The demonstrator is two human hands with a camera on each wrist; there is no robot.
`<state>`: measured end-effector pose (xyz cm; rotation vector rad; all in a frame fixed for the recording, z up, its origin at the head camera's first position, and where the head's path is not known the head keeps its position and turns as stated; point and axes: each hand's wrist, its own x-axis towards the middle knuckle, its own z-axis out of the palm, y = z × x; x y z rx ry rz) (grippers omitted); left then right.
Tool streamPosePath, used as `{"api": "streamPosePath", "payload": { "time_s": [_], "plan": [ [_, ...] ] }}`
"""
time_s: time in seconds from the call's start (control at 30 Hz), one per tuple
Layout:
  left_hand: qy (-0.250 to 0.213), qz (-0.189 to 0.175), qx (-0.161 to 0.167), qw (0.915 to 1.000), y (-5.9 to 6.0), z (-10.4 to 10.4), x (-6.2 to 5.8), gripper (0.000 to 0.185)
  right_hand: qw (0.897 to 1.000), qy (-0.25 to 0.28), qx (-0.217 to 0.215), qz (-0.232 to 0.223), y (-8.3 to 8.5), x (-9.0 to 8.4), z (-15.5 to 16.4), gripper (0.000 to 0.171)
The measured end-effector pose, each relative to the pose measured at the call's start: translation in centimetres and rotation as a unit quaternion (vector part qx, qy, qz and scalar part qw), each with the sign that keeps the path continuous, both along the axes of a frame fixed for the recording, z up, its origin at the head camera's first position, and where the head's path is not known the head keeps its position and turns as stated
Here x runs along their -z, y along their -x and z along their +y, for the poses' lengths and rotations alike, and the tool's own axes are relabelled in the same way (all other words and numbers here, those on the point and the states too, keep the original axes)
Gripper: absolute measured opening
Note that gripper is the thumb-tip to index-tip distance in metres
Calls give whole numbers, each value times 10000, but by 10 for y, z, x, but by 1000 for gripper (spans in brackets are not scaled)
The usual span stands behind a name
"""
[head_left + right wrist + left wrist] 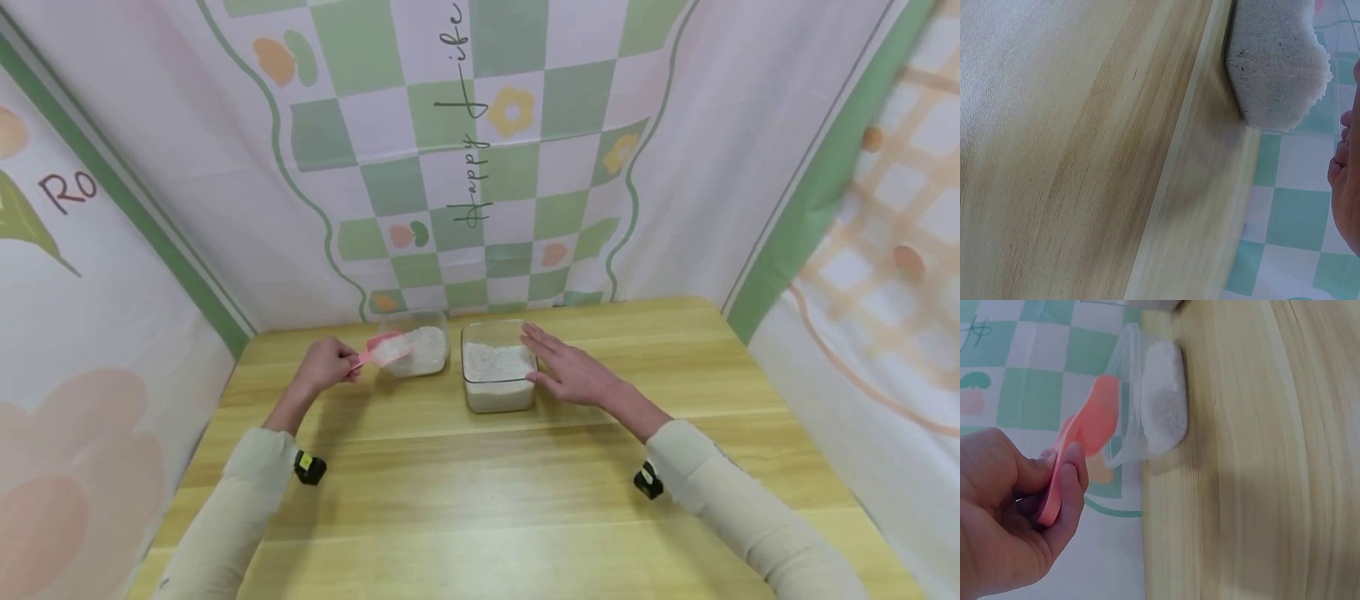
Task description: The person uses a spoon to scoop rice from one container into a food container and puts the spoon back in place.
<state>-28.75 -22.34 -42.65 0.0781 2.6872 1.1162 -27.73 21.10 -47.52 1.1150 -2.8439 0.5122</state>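
Beside the rice tub (420, 350), the left hand (326, 364) pinches the pink scoop (384, 347); right hand (573, 372) flat.

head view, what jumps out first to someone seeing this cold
Two clear containers of white powder sit side by side at the far edge of the wooden table. The left hand pinches a pink scoop at the left container, while the right hand rests flat against the right container. Behind hangs a green-checked cloth.
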Motion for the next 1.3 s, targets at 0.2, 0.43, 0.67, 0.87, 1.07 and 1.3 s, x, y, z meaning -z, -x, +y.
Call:
{"api": "streamPosePath", "payload": {
  "time_s": [0.2, 0.43, 0.67, 0.87, 1.07, 1.3],
  "plan": [
    [664, 193, 38, 9976, 4, 3, -2, 20, 10000, 9, -3, -44, 0, -1, 0, 68],
    [1117, 262, 22, 9934, 5, 6, -7, 21, 10000, 24, 10, -17, 0, -1, 0, 68],
    [1563, 488, 74, 9865, 4, 8, -10, 21, 10000, 29, -14, -8, 0, 0, 0, 67],
    [1868, 678, 98, 9800, 5, 9, -10, 20, 10000, 5, -6, -31, 0, -1, 0, 68],
    [2289, 1114, 166, 9669, 7, 13, -9, 18, 10000, -37, 3, -32, 0, -1, -1, 68],
    [2628, 1326, 201, 9555, 11, 18, -8, 16, 10000, -22, -16, -20, -1, -1, -1, 68]
  ]
}}
